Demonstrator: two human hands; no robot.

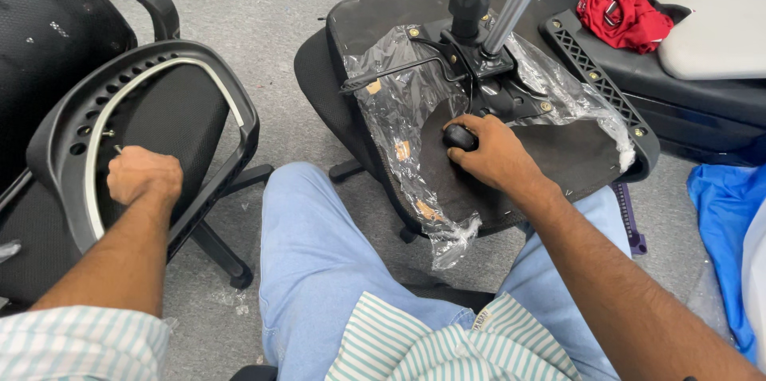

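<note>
An upturned black office chair seat point(558, 150) lies in front of me, partly wrapped in clear plastic film point(399, 110). Its metal mechanism and chrome gas cylinder point(511, 6) stick up at the middle. My right hand point(495, 153) is closed around a black round knob point(459, 138) on the seat's underside. My left hand point(144, 175) is closed over a small metal screw or tool point(118, 148) at the inner edge of a black plastic backrest frame point(239, 110) that rests on another chair at my left.
A mesh-back office chair point(48, 22) stands at far left. A red cloth point(622, 18) and a pale grey cushion point(710, 14) lie on a black part at top right. Blue plastic sheeting point(730, 213) sits at right. Grey carpet point(263, 30) covers the floor.
</note>
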